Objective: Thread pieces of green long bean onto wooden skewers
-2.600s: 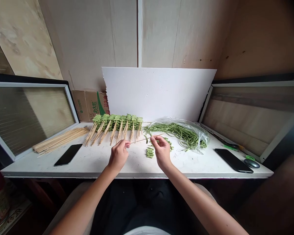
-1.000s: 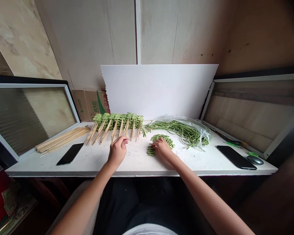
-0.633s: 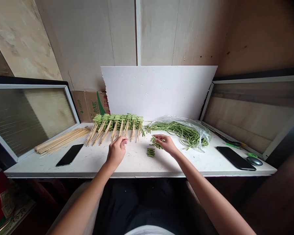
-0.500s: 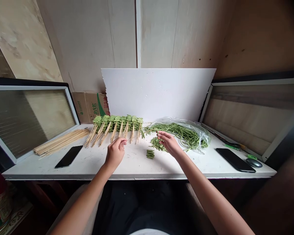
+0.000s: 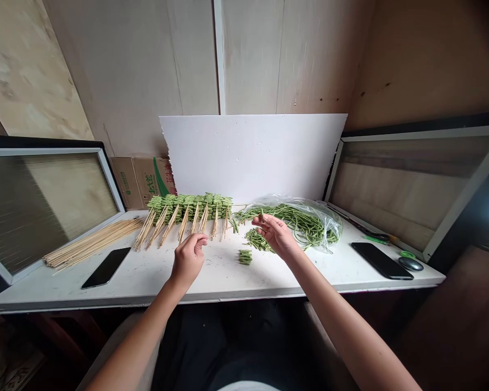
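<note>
The right hand (image 5: 277, 236) is spread just above loose cut green beans (image 5: 257, 240), keeping them within reach. The left hand (image 5: 187, 260) curls, its fingertips pinching nothing I can make out. Skewered beans (image 5: 189, 209) lie neatly aligned beyond.

Hands: two, the left hand (image 5: 187, 259) and the right hand (image 5: 277, 236).

Left of the left hand: one bundle of loose skewers (image 5: 92, 243), too tightly packed to count; one phone (image 5: 106, 267).

Ahead of the left hand: one row of loaded skewers (image 5: 189, 209), about ten, exact count unclear; one box (image 5: 140, 182).

Between the hands: one stack of cut beans (image 5: 245, 257); one pile of cut beans (image 5: 256, 240), just beside the right hand.

Ahead of the right hand: one bag (image 5: 309, 228) of long beans, count unclear; one board (image 5: 252, 157).

Right of the right hand: one phone (image 5: 382, 260).
</note>
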The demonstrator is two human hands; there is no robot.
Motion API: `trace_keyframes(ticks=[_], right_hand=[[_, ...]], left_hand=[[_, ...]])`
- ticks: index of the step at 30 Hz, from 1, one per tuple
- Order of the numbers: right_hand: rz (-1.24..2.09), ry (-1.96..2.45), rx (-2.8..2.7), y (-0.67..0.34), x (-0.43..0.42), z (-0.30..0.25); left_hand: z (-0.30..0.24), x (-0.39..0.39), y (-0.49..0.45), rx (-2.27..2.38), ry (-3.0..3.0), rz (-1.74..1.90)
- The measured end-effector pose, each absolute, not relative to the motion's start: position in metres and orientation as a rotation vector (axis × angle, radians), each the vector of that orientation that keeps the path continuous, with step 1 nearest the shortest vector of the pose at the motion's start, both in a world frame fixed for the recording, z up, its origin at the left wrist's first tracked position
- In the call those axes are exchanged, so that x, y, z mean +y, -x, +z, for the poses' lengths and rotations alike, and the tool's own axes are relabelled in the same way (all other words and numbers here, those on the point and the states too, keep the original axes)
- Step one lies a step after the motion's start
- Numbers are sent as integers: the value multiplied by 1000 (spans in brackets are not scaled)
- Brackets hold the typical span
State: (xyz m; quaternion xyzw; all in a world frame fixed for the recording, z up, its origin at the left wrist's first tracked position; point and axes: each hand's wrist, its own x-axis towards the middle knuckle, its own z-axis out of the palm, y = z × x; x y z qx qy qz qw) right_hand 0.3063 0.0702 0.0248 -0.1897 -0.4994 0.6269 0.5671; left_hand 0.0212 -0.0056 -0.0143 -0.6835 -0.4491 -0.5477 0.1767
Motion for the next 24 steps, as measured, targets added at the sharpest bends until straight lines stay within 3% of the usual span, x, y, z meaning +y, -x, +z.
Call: trace_keyframes(ticks=[24], right_hand=[[1417,486,-1123,-301,67,26]], left_hand=[[-15,-4,-22,-1245,1955,-1546]])
